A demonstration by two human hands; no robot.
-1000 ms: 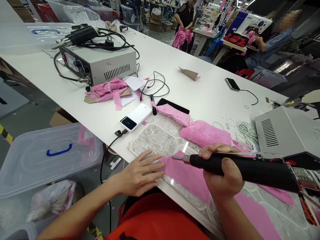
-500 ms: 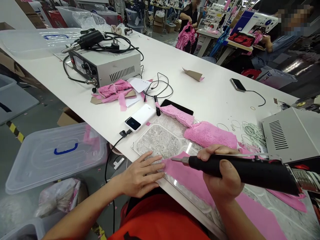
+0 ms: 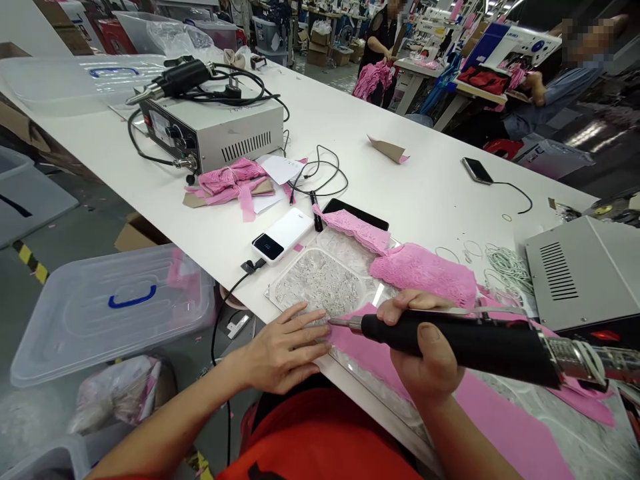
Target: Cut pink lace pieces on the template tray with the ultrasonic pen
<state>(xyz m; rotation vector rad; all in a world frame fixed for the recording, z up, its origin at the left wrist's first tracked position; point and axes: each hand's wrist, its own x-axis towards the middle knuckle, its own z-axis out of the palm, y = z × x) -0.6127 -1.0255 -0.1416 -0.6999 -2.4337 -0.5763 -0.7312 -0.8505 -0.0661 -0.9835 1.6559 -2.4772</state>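
Note:
My right hand (image 3: 427,353) is wrapped round a black handheld tool (image 3: 465,340) with a thin pointed metal tip, perhaps an ultrasonic cutter. The tip points left and lies close to the fingertips of my left hand (image 3: 287,350). That hand rests flat with its fingers spread at the left end of a strip of pink fabric (image 3: 500,420). The strip runs along the front edge of a scratched clear plate (image 3: 315,283). Behind it lies a bunched piece of pink lace (image 3: 425,270). Whether the tip touches the fabric is hard to see.
A white power bank (image 3: 283,235) and a black phone (image 3: 357,215) lie beyond the plate. One grey box unit (image 3: 235,133) stands at the back left, another grey box unit (image 3: 583,273) at the right. A lidded plastic bin (image 3: 113,313) sits below left. Two people are in the background.
My right hand has moved left with the tool, bringing its tip up to my left fingertips. My left hand stays in place. A background person's pink bundle has shifted slightly.

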